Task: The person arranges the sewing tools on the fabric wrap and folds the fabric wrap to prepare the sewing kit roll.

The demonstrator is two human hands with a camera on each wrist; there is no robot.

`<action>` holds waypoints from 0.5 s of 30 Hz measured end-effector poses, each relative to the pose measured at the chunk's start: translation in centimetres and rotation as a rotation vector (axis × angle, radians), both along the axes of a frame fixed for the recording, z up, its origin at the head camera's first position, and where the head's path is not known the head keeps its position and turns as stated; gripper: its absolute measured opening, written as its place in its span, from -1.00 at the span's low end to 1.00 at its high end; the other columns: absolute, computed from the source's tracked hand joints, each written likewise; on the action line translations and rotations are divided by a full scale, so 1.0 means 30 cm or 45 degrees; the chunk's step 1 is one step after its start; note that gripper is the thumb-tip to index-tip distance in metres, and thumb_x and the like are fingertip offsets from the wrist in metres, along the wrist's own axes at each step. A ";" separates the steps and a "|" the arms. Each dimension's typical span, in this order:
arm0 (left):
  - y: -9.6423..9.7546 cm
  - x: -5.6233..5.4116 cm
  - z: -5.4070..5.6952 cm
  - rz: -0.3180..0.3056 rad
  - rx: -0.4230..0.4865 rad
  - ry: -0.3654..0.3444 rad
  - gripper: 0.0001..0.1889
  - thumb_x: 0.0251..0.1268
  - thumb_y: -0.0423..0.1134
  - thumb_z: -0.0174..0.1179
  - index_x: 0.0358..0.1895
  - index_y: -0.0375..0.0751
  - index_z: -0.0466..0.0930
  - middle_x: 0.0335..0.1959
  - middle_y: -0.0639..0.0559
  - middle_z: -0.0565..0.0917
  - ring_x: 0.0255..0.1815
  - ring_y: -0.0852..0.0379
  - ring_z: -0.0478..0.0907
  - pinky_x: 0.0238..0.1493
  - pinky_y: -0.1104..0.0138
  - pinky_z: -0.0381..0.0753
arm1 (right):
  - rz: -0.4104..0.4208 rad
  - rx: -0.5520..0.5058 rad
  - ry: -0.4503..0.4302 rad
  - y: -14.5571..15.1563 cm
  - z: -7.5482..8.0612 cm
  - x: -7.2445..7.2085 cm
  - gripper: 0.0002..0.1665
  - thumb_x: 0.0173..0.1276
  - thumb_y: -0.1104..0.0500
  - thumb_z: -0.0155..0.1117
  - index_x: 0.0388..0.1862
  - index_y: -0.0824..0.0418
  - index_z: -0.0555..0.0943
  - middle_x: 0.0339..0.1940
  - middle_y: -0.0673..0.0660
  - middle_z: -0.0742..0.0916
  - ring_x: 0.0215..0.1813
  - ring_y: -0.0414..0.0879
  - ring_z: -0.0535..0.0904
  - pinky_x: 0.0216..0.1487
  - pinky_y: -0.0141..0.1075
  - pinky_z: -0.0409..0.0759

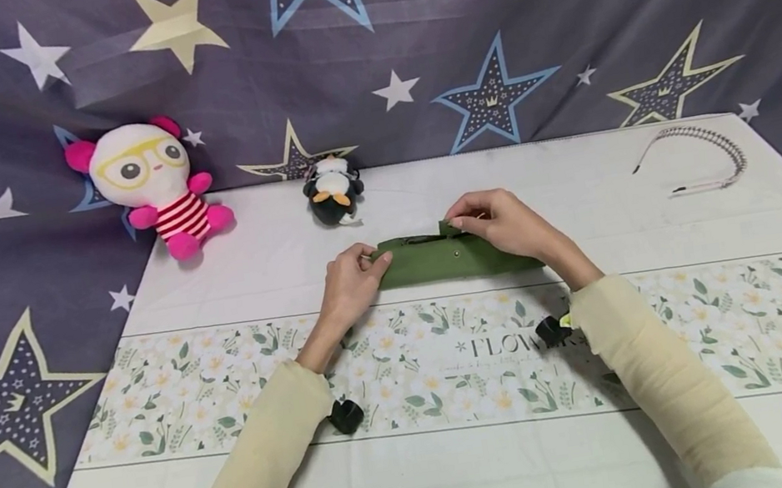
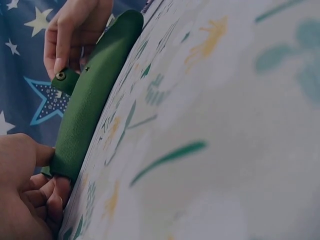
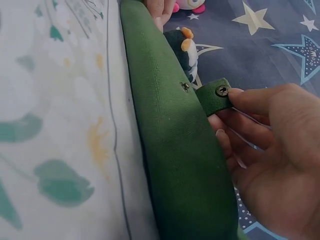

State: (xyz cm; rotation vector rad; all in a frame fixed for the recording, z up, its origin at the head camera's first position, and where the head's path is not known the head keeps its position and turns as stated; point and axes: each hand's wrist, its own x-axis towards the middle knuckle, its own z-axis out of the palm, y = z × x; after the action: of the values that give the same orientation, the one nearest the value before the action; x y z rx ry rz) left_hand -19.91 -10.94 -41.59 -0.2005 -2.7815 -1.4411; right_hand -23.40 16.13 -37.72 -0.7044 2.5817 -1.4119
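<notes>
A long green case [image 1: 425, 267] with a leather-like surface lies across the table in front of me. My left hand [image 1: 352, 285] pinches its left end between thumb and fingers, as the left wrist view also shows. At the middle of the case's far edge, my right hand [image 1: 513, 226] pinches the tip of a short green strap [image 3: 210, 99]. That strap bears a round metal snap [image 3: 222, 91] and stands lifted off the case. A small metal stud [image 3: 185, 87] sits on the case's side, apart from the strap. What the case holds is hidden.
Behind the case sits a penguin plush [image 1: 333, 192]. A pink and white panda plush [image 1: 155, 186] leans at the back left against the star-patterned curtain [image 1: 363, 54]. At the back right lies a headband [image 1: 721, 144]. A floral cloth [image 1: 230, 386] covers the table.
</notes>
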 end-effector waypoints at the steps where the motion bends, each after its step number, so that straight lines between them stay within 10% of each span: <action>1: 0.000 0.000 -0.001 0.000 0.000 0.001 -0.64 0.57 -0.13 0.22 0.12 -0.41 0.64 -0.42 -0.08 0.63 -0.55 0.09 0.47 -0.29 0.17 0.54 | 0.003 0.003 0.001 0.001 -0.001 0.003 -0.78 0.61 0.25 0.20 0.03 0.31 0.74 -0.07 0.19 0.77 -0.09 0.04 0.66 -0.07 -0.23 0.55; 15: 0.006 0.001 0.003 0.006 -0.004 0.001 -0.64 0.56 -0.14 0.23 0.10 -0.42 0.65 -0.43 -0.08 0.63 -0.56 0.10 0.45 -0.34 0.22 0.50 | 0.006 0.015 0.091 -0.002 -0.018 0.055 -0.79 0.62 0.26 0.19 0.04 0.27 0.74 -0.14 0.13 0.77 -0.38 -0.01 0.52 -0.34 -0.30 0.47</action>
State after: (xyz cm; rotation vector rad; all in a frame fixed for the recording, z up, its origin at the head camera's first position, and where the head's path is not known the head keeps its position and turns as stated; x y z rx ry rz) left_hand -19.89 -10.75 -41.49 -0.1940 -2.7820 -1.4351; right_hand -21.76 16.07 -38.25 -0.7726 2.6381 -1.3935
